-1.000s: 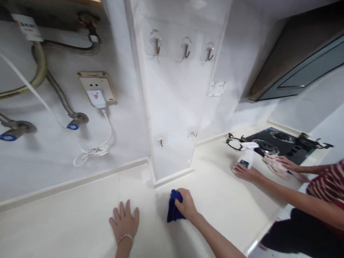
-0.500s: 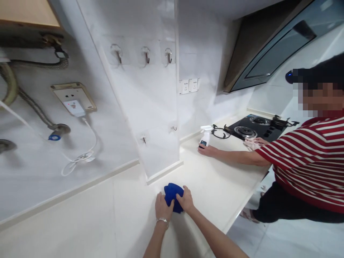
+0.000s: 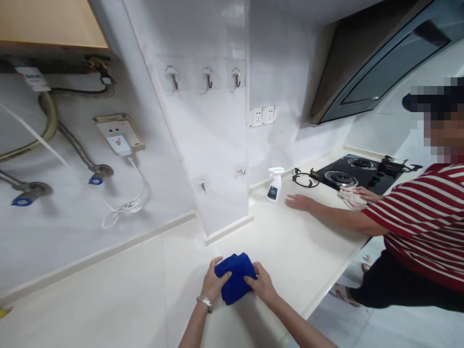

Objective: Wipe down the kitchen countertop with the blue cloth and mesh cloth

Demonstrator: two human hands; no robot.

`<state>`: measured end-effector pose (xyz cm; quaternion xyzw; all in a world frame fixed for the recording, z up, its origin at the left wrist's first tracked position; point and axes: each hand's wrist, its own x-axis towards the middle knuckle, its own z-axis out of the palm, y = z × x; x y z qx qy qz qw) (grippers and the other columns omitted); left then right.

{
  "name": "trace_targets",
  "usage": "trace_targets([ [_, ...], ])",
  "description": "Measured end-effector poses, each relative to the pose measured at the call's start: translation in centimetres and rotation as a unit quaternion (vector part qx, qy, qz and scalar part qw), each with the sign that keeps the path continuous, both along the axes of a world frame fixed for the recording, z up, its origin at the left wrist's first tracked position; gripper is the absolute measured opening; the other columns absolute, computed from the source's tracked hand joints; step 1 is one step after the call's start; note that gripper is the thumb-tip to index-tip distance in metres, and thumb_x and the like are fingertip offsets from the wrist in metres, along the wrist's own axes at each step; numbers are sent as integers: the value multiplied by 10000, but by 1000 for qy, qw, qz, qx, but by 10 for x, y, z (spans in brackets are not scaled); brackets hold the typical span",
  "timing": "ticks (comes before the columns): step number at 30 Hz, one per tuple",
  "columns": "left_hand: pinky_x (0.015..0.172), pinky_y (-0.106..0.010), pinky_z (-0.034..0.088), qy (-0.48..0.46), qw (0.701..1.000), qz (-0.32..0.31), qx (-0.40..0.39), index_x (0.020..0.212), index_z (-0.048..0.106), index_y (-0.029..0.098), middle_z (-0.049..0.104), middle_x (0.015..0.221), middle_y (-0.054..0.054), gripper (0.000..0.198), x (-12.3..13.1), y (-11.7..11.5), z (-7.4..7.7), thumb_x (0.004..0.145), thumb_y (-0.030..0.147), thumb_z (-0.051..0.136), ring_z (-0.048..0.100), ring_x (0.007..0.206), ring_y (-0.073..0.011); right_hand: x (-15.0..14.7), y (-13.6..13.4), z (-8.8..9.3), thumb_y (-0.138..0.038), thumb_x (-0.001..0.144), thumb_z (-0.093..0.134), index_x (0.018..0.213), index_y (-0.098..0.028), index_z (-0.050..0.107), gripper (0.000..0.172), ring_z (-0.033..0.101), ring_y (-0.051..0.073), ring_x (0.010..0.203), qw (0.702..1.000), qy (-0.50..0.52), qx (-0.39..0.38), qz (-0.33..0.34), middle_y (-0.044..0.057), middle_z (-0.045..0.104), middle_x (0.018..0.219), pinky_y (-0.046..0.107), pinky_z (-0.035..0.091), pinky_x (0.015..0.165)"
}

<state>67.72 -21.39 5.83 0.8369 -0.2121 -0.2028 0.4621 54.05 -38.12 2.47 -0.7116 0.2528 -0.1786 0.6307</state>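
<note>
Both my hands hold a folded blue microfibre cloth [image 3: 236, 278] on the cream countertop [image 3: 286, 241]. My left hand [image 3: 214, 280] grips its left side, and my right hand [image 3: 261, 284] grips its right side. The cloth rests low on the counter, near the front edge. Further along stands a white spray bottle [image 3: 275, 185] with a dark label, well out of my reach and untouched by my hands.
A co-worker in a striped shirt [image 3: 420, 222] stands at the right, one hand flat on the counter, the other on a pale rag [image 3: 350, 198] beside a black gas hob [image 3: 357, 176]. Wall hooks [image 3: 208, 77], sockets [image 3: 263, 116] and pipes [image 3: 72, 135] line the wall.
My hands have come together and lifted the blue cloth, now folded between them. The co-worker's hand has let go of the spray bottle, which stands alone on the counter. The view has swung right.
</note>
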Motion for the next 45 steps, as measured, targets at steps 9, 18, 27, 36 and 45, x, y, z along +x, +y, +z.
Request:
trace_targets([
  [9, 1239, -490, 356, -69, 993, 79, 54, 1530, 262, 47, 401, 1567, -257, 807, -55, 26, -36, 874, 468, 471, 401, 1476, -318, -10, 6, -14, -585, 834, 554, 968, -221, 691, 412, 536, 158, 511, 994, 90, -42, 38, -18, 600, 677, 277, 435, 483],
  [18, 1163, -517, 442, -241, 965, 55, 86, 1368, 581, 195, 613, 1412, -138, 513, -58, 14, -36, 906, 395, 484, 567, 1288, -290, 0, 2, -3, -390, 929, 555, 1004, -227, 745, 261, 688, 217, 805, 942, 200, -267, 48, 51, 737, 859, 298, 486, 718],
  [27, 959, -411, 546, -188, 978, 21, 84, 913, 686, 232, 719, 1024, -72, 214, -42, 19, -11, 826, 403, 591, 653, 1022, -246, -15, 8, -20, -306, 1007, 448, 1099, -225, 698, 279, 675, 227, 877, 920, -90, -380, 32, 68, 743, 967, 355, 539, 825],
  [36, 1069, -438, 491, -135, 976, 90, 142, 1236, 581, 199, 665, 1307, -130, 393, -33, 27, -5, 895, 365, 480, 617, 1211, -255, 17, 6, -9, -323, 963, 508, 1195, -198, 661, 305, 673, 269, 1028, 918, 50, -394, 7, 123, 707, 1169, 398, 539, 909],
  [45, 1034, -444, 477, -61, 974, 109, 190, 1438, 461, 175, 652, 1307, -177, 580, -49, 16, -13, 895, 366, 530, 619, 1206, -304, 39, 15, 4, -312, 919, 592, 1150, -148, 661, 292, 669, 295, 1096, 926, 264, -267, 37, 162, 719, 1113, 361, 497, 934],
])
